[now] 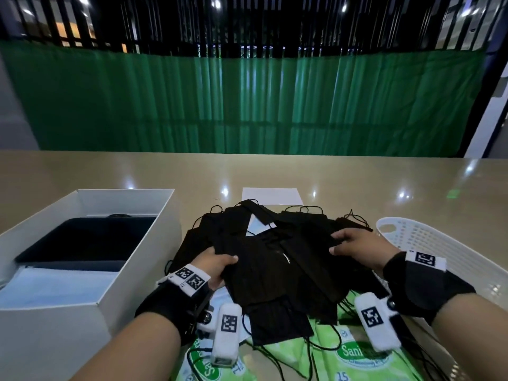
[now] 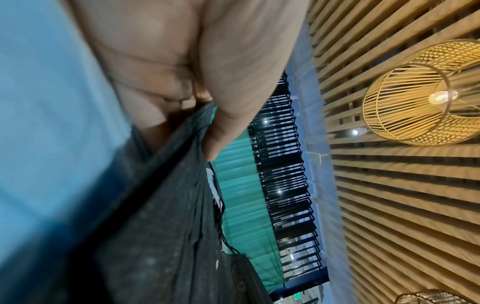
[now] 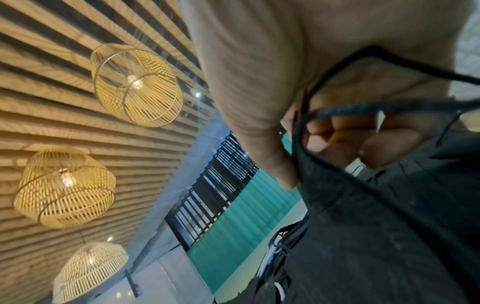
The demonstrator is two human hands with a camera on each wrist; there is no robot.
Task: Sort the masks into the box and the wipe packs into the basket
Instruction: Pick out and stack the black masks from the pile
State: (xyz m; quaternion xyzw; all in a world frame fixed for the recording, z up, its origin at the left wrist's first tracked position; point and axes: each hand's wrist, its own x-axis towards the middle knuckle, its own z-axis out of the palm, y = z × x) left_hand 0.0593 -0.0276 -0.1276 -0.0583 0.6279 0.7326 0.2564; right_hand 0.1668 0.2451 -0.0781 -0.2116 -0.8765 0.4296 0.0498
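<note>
Two hands are closed on a heap of black masks (image 1: 275, 259) in the middle of the table (image 1: 82, 171): the left hand (image 1: 211, 266) grips its left edge with the thumb on top, and the right hand (image 1: 357, 247) pinches its right edge. Green wipe packs (image 1: 354, 353) are partly covered by the heap's near side. A white box (image 1: 154, 232) holding masks is seen at the left and a white basket (image 1: 439, 243) at the right.

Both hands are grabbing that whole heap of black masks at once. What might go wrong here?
The ear loops trail over the green wipe packs, so lifting the black masks may drag a pack along. The left hand and right hand grip only the pile's edges, so middle masks may slip out short of the box.
</note>
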